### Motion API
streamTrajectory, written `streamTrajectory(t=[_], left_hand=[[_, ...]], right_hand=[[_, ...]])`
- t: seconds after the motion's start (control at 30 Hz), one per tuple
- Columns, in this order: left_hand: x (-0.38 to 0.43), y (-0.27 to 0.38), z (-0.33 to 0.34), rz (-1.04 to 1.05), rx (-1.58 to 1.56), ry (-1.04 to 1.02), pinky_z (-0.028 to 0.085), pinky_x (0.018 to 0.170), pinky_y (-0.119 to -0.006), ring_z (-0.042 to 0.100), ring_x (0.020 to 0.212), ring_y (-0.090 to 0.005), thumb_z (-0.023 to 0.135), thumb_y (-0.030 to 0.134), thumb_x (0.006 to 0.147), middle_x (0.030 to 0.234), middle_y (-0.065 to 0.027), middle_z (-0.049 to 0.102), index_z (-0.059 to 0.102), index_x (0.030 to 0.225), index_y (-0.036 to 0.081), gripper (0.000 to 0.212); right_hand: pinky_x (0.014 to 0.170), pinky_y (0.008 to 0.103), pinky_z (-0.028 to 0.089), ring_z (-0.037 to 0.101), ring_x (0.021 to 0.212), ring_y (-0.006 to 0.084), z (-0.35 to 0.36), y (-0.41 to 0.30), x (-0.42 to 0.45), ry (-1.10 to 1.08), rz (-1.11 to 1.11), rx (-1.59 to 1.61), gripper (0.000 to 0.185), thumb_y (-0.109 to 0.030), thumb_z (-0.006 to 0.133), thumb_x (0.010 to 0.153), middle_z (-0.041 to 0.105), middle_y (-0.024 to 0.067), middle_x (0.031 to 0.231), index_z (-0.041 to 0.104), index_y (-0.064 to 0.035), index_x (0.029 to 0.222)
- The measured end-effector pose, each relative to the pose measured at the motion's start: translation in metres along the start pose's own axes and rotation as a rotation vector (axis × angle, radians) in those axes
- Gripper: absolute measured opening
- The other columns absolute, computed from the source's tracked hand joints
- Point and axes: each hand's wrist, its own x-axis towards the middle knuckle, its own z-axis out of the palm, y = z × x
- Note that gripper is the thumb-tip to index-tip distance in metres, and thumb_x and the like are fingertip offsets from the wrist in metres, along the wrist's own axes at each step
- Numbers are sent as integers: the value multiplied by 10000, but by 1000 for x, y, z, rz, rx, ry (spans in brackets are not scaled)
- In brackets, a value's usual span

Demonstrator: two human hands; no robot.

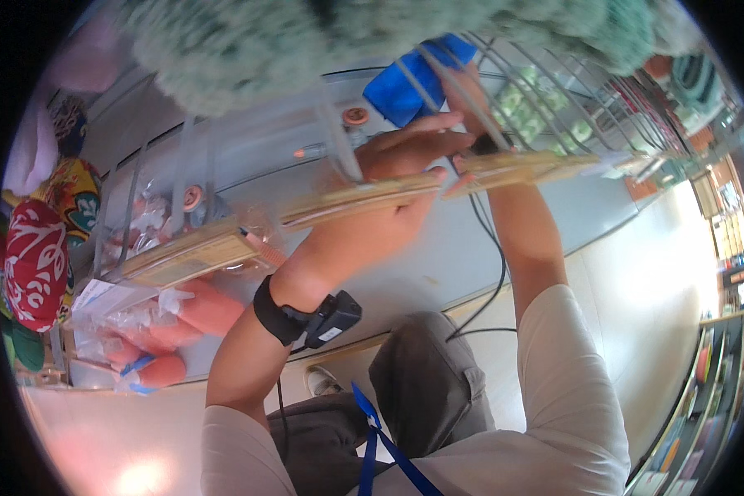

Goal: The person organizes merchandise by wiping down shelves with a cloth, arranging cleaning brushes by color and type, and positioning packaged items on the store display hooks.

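Observation:
A wire shelf rack [459, 80] with label rails along its front edge crosses the picture, and both my arms reach in beneath it. My right hand [465, 93], farther in, grips a blue cloth [403, 90], seen partly through the wires. Just in front of it, my left hand [403, 146] lies behind a yellowish label rail [366, 198], fingers extended toward the right wrist. The rail hides part of that hand, and whether it holds something cannot be made out. A black strap with a small device [332, 319] circles my left forearm.
Pale green fluffy goods [254, 56] overhang at the top. Pink items in clear wrapping [204, 307] sit at lower left, near patterned fabric goods [37, 266]. A grey bottle with an orange cap [354, 118] stands inside. Green-and-white packs [533, 105] lie right; a black cable [502, 266] hangs down.

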Motion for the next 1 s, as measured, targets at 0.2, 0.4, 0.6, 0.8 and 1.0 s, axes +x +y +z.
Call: streamTrajectory(t=[0.2,0.4,0.6,0.8,1.0], left_hand=[[-1,-16,21,121,87,54,482,832,-377,584,1001,-321,594,68,809,1165,-140,581,570,1110,48,303],[-8,-14,44,34,59,210,492,756,-375,597,872,-279,631,38,784,1001,-150,575,538,946,28,187],[-12,-11,39,-94,87,262,478,711,-298,587,821,-201,478,155,919,933,-125,553,494,878,12,149],[-21,-29,25,9,172,252,455,768,-289,580,866,-183,470,38,897,990,-105,559,521,1020,5,137],[-28,-1,43,-177,179,528,461,782,-284,570,902,-140,478,45,922,1132,-119,559,477,1146,-21,233]], right_hand=[[922,305,439,537,1087,159,-54,-22,-57,-90,-273,-227,446,-77,664,832,571,53,1228,522,-91,1254],[941,346,435,525,1105,245,-42,-41,-91,-60,-225,-185,396,-58,685,791,567,98,1188,566,-66,1169],[958,355,414,503,1118,237,-42,-35,-99,-199,-175,135,445,-52,703,765,542,96,1202,560,-58,1187],[965,469,389,569,1051,273,-75,-43,-108,-362,-512,-126,261,-92,700,748,609,85,1134,639,-85,1001],[909,337,461,576,1040,180,-122,-27,-136,-300,-5,252,448,-11,694,776,608,95,1117,515,-35,1186]])
